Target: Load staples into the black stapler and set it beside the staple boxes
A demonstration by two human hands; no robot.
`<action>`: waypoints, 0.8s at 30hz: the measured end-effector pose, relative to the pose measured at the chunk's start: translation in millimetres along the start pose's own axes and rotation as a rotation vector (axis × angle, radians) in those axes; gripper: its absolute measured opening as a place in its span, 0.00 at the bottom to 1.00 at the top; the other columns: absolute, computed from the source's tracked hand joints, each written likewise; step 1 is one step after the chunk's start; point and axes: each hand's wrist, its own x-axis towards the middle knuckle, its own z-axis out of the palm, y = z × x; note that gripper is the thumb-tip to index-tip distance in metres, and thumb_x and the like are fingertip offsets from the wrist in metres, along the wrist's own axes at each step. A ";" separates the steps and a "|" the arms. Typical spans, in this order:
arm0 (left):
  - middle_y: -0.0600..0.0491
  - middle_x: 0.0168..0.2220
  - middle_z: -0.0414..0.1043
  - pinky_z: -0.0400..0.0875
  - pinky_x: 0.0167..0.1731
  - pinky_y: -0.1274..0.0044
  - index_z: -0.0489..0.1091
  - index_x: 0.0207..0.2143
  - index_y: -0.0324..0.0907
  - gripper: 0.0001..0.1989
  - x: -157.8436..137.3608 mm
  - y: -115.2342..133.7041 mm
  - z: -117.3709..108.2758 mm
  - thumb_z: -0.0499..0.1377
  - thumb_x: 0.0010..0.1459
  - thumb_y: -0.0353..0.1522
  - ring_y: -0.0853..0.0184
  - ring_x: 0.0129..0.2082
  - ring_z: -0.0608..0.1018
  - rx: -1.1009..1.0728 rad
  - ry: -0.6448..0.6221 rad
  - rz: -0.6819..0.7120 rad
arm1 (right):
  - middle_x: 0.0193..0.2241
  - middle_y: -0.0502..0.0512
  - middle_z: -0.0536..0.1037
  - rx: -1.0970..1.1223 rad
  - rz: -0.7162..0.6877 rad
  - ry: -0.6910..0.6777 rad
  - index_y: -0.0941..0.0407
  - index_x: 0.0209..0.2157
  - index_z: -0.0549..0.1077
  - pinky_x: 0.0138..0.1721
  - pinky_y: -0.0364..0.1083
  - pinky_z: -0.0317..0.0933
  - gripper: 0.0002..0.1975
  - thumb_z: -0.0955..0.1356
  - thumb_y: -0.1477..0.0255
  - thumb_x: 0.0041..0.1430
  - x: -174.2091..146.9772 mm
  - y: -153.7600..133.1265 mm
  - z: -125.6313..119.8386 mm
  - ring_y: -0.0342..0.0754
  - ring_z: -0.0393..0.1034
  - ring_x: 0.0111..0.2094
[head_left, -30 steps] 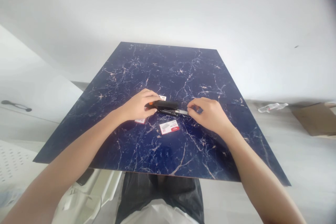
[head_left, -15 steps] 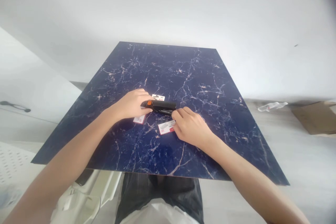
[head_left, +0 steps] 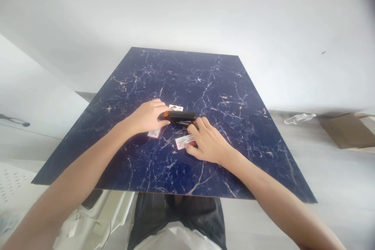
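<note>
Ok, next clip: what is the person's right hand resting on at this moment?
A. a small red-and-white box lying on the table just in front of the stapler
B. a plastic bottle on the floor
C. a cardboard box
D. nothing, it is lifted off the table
A: the right hand lies over the small red-and-white box on the table, just in front of the black stapler that the left hand holds.

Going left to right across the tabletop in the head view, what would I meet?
Left hand → stapler → right hand; far right, off the table, a bottle and cardboard.
</note>
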 end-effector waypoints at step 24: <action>0.48 0.37 0.76 0.71 0.39 0.66 0.70 0.37 0.43 0.10 -7.1 74.0 16.7 0.65 0.56 0.37 0.58 0.34 0.78 -0.037 -0.219 0.191 | 0.63 0.68 0.72 0.395 0.326 0.177 0.52 0.44 0.65 0.43 0.57 0.72 0.14 0.70 0.60 0.65 2.8 19.1 -0.1 0.59 0.79 0.46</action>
